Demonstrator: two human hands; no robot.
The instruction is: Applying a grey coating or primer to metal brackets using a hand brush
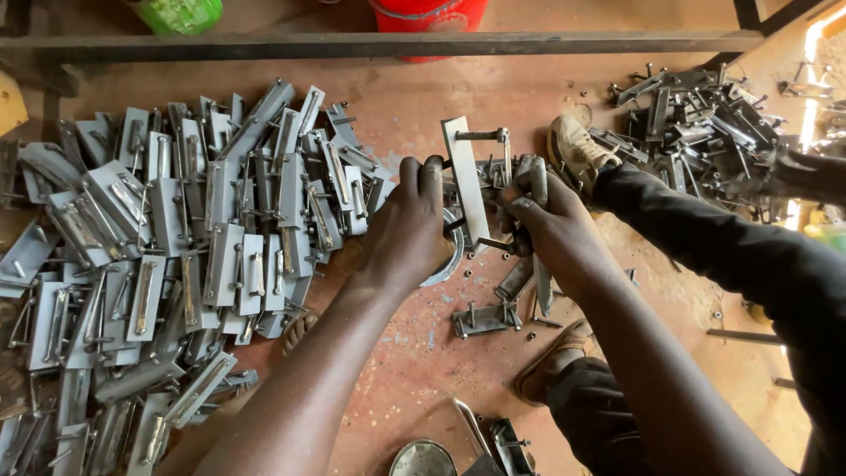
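Far left of fingers: big heap of latches [176, 256] on earth floor [414, 370], stacked within reach. Left hand [407, 231] fingers curled shut on edge of plate [465, 181], steadying it upright. Right hand [555, 231] fingers clenched round bolt part [531, 176] against plate, apparently fitting it. Below fingers: loose bracket [485, 319]. Beyond right fingers: shoe [575, 145], second pile [696, 123].

The scene is lit evenly by soft daylight, moderately bright. Strong glare is seen at the right edge, where an opening [815, 79] is blown out to white. Soft shadows are cast on the floor [414, 370] beneath the arms. Focus is sharp throughout; edges are slightly bowed.
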